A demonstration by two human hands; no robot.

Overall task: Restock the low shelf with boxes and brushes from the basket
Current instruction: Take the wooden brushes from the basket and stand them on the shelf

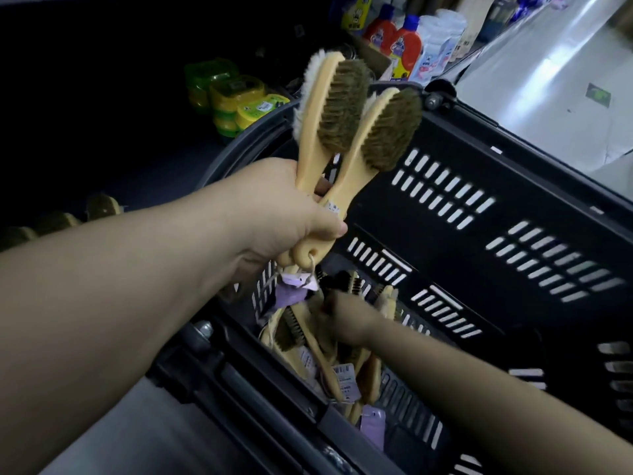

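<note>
Loose brushes (308, 341) in basket (479, 207), shelf (102, 159) left.

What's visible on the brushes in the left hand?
Two brushes, gripped together by the left hand around their handles, heads pointing up above the basket. Pale tan handles, plastic-looking, brown bristles; one also shows white bristles on its back. One handle end shows a hole with string and a purple tag.

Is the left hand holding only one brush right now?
No, the left hand grips two brushes by their handles, above the basket.
</note>
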